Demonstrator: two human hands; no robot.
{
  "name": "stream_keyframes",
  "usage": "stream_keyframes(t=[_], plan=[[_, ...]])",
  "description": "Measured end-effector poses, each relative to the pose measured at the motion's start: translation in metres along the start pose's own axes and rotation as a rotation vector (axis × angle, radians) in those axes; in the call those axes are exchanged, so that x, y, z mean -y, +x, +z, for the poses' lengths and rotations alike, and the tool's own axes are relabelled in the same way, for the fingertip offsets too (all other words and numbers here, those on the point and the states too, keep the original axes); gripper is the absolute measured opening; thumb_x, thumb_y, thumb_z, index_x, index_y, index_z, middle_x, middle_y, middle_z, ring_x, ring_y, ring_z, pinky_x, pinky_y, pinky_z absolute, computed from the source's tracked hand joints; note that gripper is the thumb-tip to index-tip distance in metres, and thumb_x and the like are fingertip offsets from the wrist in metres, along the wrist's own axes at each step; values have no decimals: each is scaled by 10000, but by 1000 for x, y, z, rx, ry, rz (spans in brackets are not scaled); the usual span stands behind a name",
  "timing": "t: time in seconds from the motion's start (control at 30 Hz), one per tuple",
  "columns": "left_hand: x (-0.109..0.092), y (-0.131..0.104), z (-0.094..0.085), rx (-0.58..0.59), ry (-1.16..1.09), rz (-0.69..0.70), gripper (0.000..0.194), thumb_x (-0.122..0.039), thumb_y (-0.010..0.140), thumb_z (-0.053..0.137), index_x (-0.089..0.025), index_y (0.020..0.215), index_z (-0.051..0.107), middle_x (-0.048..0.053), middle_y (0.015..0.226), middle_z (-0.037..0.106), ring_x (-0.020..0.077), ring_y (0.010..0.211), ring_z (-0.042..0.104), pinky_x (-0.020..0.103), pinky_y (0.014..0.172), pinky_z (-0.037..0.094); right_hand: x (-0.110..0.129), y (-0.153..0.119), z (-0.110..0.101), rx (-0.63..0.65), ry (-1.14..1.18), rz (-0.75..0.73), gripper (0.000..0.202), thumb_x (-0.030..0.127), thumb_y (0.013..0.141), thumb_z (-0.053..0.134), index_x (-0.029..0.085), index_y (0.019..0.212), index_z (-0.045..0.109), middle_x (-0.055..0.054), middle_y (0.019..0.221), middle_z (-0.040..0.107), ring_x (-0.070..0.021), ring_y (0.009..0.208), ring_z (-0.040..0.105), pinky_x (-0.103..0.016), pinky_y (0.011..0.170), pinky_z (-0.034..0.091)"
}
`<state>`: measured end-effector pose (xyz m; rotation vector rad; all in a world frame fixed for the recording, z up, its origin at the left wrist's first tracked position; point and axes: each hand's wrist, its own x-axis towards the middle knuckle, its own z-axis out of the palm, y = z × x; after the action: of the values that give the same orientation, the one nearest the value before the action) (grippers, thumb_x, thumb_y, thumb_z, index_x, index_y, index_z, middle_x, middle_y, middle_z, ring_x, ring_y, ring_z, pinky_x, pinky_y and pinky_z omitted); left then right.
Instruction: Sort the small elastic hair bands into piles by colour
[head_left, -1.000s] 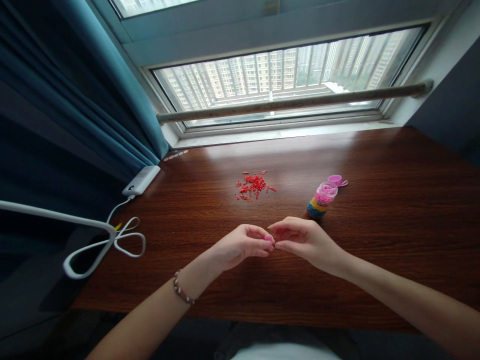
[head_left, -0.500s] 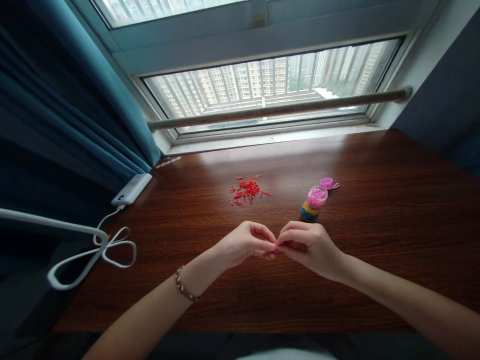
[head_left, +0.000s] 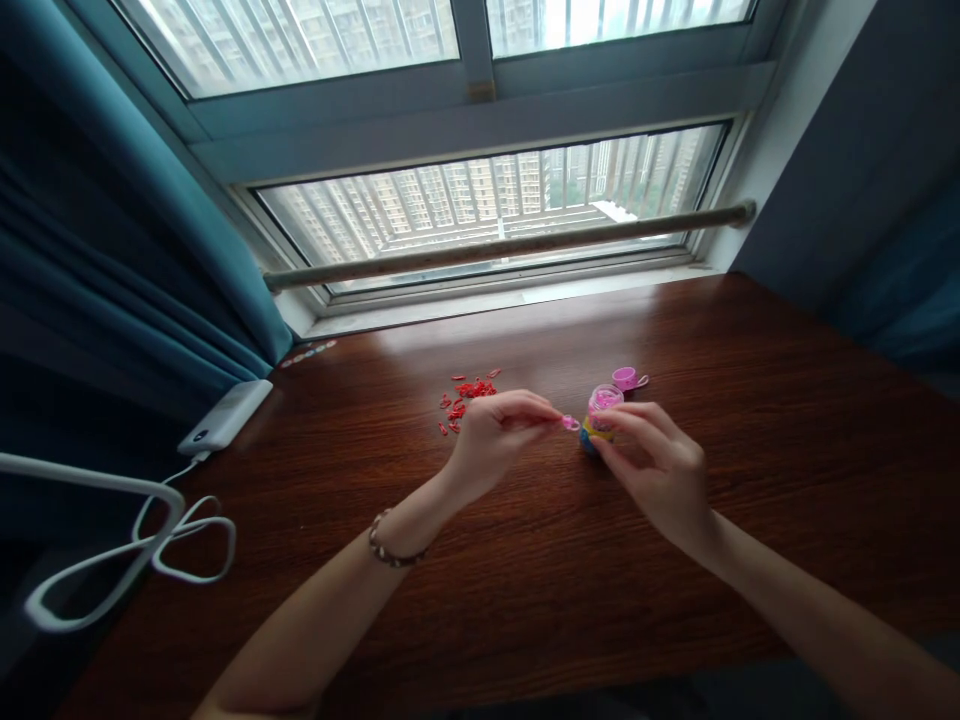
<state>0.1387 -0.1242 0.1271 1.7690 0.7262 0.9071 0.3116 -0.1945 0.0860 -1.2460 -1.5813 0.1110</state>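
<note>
My left hand (head_left: pixel 499 435) is closed in a pinch, with a small pink loop (head_left: pixel 571 423) sticking out past its fingertips. To its right stands a clear jar (head_left: pixel 588 437) with blue, yellow and pink layers of small pieces inside. My right hand (head_left: pixel 660 465) has its thumb and fingers apart, and the fingertips overlap the jar's near side. Whether they touch the jar I cannot tell. Behind my left hand lies a pile of small red pieces (head_left: pixel 475 388), partly covered by that hand.
A pink lid with a loop (head_left: pixel 624 378) lies behind the jar on the brown wooden table (head_left: pixel 517 580). At the left edge are a white power bank (head_left: pixel 225 418) and a looped white cable (head_left: pixel 196 575). A window with a rail (head_left: pixel 517 246) is at the back.
My hands, together in front of the jar before, have separated. My left hand has risen with the pink loop, and my right hand has reached the jar. The view has shifted.
</note>
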Motion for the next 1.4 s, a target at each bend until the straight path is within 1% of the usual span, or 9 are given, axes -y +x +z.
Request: stream_keyframes(t=[0.07, 0.2, 0.37, 0.5, 0.67, 0.8, 0.9, 1.13, 1.4], plan=[[-4, 23, 1, 64, 191, 148, 144, -231, 740, 588, -119, 763, 674, 69, 787, 651, 131, 706, 582, 228, 645, 455, -12, 4, -3, -70, -59, 104, 345, 249, 745, 605, 214, 1084, 553, -87, 1078, 563, -222, 985, 537, -395, 886, 429], [-5, 63, 14, 226, 447, 288, 150, -198, 756, 548, -122, 791, 673, 43, 711, 642, 103, 623, 555, 214, 619, 426, -34, 6, 0, 10, 30, 249, 567, 353, 700, 647, 178, 1205, 459, -110, 1121, 565, -236, 971, 567, -402, 863, 453], [-3, 88, 31, 463, 692, 385, 155, -160, 745, 548, -155, 711, 700, 45, 688, 619, 133, 661, 522, 251, 683, 397, -37, 9, 0, 66, 70, 266, 367, 352, 750, 595, 180, 1071, 551, -83, 1037, 608, -216, 904, 594, -351, 816, 476], [-4, 89, 27, 466, 785, 414, 140, -246, 748, 581, -205, 716, 710, 73, 910, 598, 214, 919, 457, 328, 813, 351, -30, 12, -1, 66, 32, 224, 284, 319, 762, 586, 178, 1008, 572, -70, 986, 615, -201, 877, 590, -318, 791, 472], [-7, 79, 13, 623, 750, 270, 297, -389, 836, 439, -249, 805, 699, 33, 1150, 528, 245, 1139, 315, 402, 970, 211, -28, 10, 2, 49, -17, 201, 257, 317, 779, 560, 190, 1002, 562, -70, 994, 608, -208, 887, 579, -330, 798, 459], [-3, 74, 17, 615, 809, 303, 313, -504, 705, 570, -222, 743, 697, 50, 1193, 493, 319, 1221, 213, 510, 1007, 33, -28, 9, 5, 61, -38, 165, 260, 280, 765, 576, 185, 1006, 549, -70, 999, 596, -209, 912, 562, -322, 810, 447], [2, 77, 29, 639, 956, 316, 316, -472, 589, 687, -212, 768, 683, 72, 1138, 524, 365, 1206, 221, 587, 973, -22, -29, 9, 6, 62, -33, 161, 253, 276, 774, 568, 178, 1006, 543, -72, 995, 588, -203, 907, 560, -315, 811, 443], [-5, 90, 51, 750, 1233, 158, 358, -435, 609, 670, -213, 890, 651, 95, 1017, 568, 351, 1040, 394, 696, 872, 109, -35, 7, 4, 36, -10, 177, 276, 291, 768, 585, 173, 1013, 534, -64, 962, 581, -194, 860, 564, -304, 767, 459], [1, 87, 28, 712, 1035, 287, 264, -434, 700, 603, -272, 903, 650, 44, 1051, 579, 257, 1021, 468, 514, 918, 237, -34, 6, 3, 31, 8, 165, 254, 249, 777, 579, 193, 1021, 539, -54, 982, 578, -189, 885, 560, -301, 785, 457]])
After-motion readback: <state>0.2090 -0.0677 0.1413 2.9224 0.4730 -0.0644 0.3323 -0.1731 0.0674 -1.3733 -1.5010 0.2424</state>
